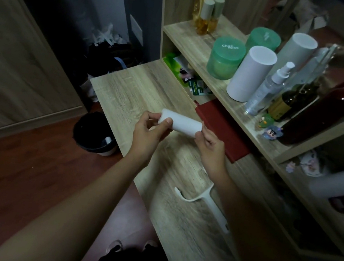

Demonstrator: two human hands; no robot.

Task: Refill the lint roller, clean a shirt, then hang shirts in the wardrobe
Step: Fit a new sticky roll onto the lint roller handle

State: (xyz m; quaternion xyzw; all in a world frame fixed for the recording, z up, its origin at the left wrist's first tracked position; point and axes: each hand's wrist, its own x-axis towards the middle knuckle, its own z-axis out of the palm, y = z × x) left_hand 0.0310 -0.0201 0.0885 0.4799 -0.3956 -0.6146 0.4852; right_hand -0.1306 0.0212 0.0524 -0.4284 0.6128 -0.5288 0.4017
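A white lint roll refill [184,124] is held level above the wooden desk [132,88], one hand at each end. My left hand [150,130] pinches its left end with thumb and fingers. My right hand [210,144] grips its right end. The bare white lint roller handle [205,200] lies flat on the desk below my right forearm, with no roll on it. No shirt is in view.
A red notebook [223,129] lies on the desk just beyond the roll. The shelf [203,42] above holds green jars, white cylinders, spray bottles and a dark red bottle. A black waste bin [95,134] stands on the floor left of the desk.
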